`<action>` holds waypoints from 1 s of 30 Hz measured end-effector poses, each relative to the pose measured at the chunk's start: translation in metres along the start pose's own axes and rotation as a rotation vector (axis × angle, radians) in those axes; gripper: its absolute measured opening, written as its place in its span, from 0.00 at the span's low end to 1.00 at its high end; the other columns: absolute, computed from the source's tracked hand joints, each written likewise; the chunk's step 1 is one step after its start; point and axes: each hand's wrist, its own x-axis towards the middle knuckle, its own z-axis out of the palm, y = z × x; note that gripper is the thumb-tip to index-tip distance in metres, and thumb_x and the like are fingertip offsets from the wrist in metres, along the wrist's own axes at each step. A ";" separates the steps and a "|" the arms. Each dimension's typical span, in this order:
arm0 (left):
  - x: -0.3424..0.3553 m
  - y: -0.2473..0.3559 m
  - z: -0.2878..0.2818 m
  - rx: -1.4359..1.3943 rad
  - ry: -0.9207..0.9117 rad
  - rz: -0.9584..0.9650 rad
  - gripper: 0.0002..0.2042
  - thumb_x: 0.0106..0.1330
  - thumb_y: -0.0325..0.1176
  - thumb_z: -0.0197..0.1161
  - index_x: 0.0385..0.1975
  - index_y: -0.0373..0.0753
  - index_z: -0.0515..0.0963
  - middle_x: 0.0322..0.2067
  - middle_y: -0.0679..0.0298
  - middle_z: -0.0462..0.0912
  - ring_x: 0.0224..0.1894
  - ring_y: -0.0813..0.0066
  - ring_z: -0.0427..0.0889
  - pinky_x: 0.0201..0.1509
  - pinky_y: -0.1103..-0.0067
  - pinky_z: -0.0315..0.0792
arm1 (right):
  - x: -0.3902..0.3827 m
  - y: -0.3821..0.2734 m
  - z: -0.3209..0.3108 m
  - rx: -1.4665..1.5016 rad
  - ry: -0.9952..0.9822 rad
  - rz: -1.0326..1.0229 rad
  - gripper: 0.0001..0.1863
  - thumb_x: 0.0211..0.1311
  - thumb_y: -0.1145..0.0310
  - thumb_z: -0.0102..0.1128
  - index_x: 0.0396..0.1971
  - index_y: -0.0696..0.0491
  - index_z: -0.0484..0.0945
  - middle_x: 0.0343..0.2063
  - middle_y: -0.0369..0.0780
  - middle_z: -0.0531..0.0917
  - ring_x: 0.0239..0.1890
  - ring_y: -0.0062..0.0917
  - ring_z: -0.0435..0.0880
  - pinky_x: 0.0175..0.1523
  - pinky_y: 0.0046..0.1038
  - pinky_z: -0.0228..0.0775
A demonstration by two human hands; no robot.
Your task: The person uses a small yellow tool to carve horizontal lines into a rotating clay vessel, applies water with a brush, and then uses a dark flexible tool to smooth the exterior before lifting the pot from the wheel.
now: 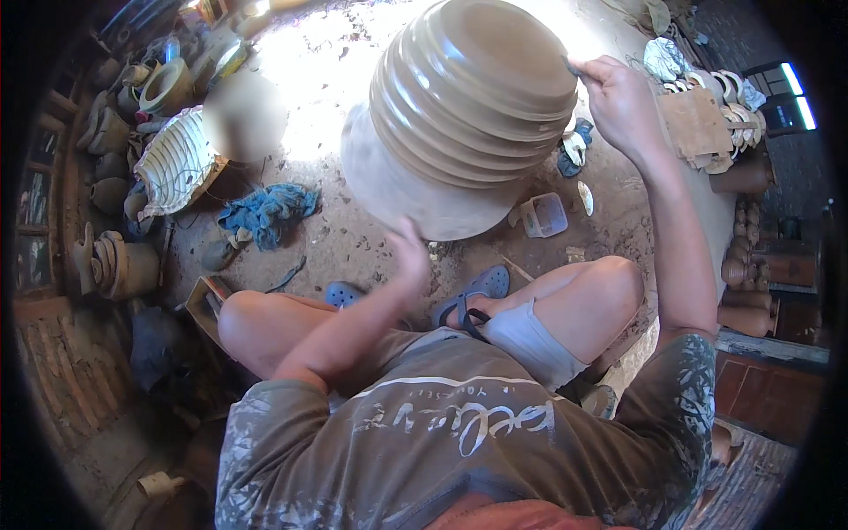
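Observation:
A large ribbed clay pot stands on a round wheel disc, its rings shiny and wet-looking. At the pot's upper right edge my right hand is closed in a pinch on a small dark flat piece, which touches the clay; its exact kind is hard to make out. My left hand is at the disc's near rim, slightly smeared, with fingers stretched out and nothing seen in them. Whether it touches the rim I cannot tell.
On the dirt floor lie a blue rag, a clear plastic tub and a white ribbed curved piece. Clay pots crowd the left side. At right are a brown board and stacked pottery. My knees flank the disc.

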 end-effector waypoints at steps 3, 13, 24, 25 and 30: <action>-0.052 -0.035 0.008 0.288 -0.569 -0.273 0.42 0.72 0.69 0.39 0.71 0.35 0.57 0.67 0.51 0.67 0.72 0.56 0.60 0.71 0.61 0.59 | -0.005 0.000 -0.003 0.038 0.011 -0.015 0.15 0.67 0.74 0.51 0.47 0.55 0.85 0.40 0.48 0.87 0.45 0.36 0.86 0.52 0.31 0.75; 0.015 0.027 -0.006 -0.041 0.099 0.038 0.41 0.75 0.65 0.38 0.74 0.35 0.46 0.71 0.47 0.58 0.68 0.53 0.66 0.72 0.60 0.60 | -0.046 0.055 0.047 0.409 0.257 0.447 0.13 0.68 0.72 0.60 0.48 0.58 0.85 0.26 0.33 0.85 0.22 0.09 0.75 0.27 0.18 0.65; 0.063 0.075 -0.042 -0.142 0.000 0.191 0.41 0.73 0.64 0.44 0.72 0.34 0.51 0.69 0.48 0.63 0.68 0.53 0.66 0.71 0.59 0.60 | -0.041 0.028 0.056 0.673 0.315 0.384 0.13 0.66 0.74 0.59 0.47 0.59 0.85 0.45 0.46 0.88 0.48 0.27 0.86 0.57 0.26 0.74; 0.057 0.071 -0.033 -0.017 0.089 0.197 0.39 0.75 0.61 0.45 0.72 0.35 0.49 0.68 0.48 0.65 0.68 0.55 0.67 0.72 0.60 0.61 | -0.040 0.026 0.055 0.646 0.318 0.373 0.13 0.66 0.73 0.59 0.47 0.59 0.85 0.45 0.46 0.88 0.48 0.28 0.86 0.57 0.27 0.74; -0.037 -0.009 -0.005 0.081 -0.259 -0.341 0.37 0.73 0.64 0.44 0.70 0.39 0.57 0.61 0.50 0.73 0.65 0.58 0.71 0.70 0.63 0.62 | -0.046 0.024 0.062 0.609 0.337 0.334 0.13 0.66 0.73 0.58 0.48 0.55 0.85 0.43 0.47 0.87 0.47 0.31 0.86 0.55 0.28 0.74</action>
